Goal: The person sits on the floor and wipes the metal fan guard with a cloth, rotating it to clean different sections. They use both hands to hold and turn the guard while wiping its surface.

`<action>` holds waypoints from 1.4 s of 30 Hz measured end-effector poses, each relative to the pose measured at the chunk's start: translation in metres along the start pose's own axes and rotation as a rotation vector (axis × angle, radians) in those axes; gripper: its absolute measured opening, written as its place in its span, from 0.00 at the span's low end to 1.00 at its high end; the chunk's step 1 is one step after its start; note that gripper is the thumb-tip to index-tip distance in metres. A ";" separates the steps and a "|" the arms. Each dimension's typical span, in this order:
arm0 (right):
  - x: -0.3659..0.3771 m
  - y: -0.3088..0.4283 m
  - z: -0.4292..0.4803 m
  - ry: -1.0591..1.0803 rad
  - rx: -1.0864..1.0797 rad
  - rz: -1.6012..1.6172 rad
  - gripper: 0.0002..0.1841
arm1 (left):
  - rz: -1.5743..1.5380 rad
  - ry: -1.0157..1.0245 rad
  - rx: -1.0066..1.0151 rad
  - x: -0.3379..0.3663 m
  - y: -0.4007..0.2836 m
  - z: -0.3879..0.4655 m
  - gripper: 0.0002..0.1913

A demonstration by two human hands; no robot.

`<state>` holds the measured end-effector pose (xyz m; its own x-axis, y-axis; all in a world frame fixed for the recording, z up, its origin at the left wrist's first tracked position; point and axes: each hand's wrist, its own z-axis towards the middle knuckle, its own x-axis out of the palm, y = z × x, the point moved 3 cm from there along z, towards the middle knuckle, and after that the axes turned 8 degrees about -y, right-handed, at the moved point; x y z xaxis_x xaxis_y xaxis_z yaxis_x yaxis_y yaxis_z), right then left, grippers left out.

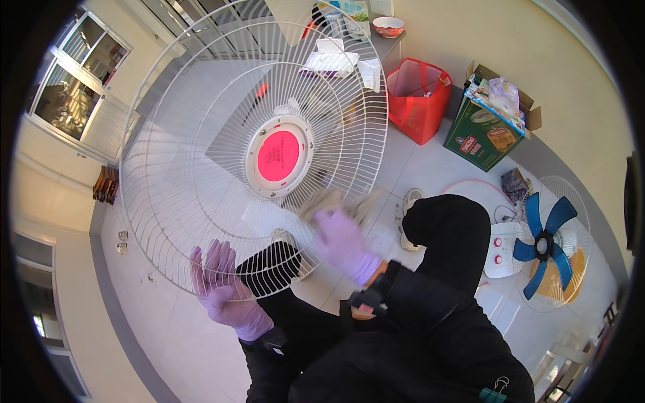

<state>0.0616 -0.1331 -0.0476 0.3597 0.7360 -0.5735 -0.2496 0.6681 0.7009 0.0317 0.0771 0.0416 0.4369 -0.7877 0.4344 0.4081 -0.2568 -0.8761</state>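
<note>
A white wire fan guard (252,151) with a pink-red round centre badge (278,156) is tilted up before me. My left hand (229,302), in a thin purple glove, grips its lower rim; the fingers show behind the wires. My right hand (342,244), gloved alike, holds a greyish-beige cloth (322,202) against or close to the wires at the guard's lower right. Both cloth and hand are blurred, so exact contact cannot be told. To my right stands an electric fan with bare blue blades (543,245) and a white control base (503,250) with red knobs.
Through the guard show a grey table (234,136), a red-handled screwdriver (261,90) and white tissues (330,58). A patterned bowl (388,26) sits at the back. A red bag (421,108), a filled green carton (481,133) and a dark rag (514,186) stand or lie on the floor.
</note>
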 end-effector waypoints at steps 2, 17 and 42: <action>0.020 0.022 -0.033 0.161 -0.193 0.214 0.13 | 0.062 0.060 0.071 0.008 -0.002 0.004 0.46; 0.002 0.021 -0.007 0.028 -0.053 0.098 0.17 | -0.035 0.009 -0.023 0.012 0.006 0.010 0.43; 0.023 0.073 -0.022 -0.019 -0.351 0.550 0.13 | 0.034 0.039 -0.166 0.028 0.018 0.003 0.39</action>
<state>0.0318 -0.0656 -0.0191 0.1106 0.9807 -0.1610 -0.6791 0.1929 0.7082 0.0533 0.0520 0.0388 0.4153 -0.8180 0.3981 0.2545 -0.3156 -0.9141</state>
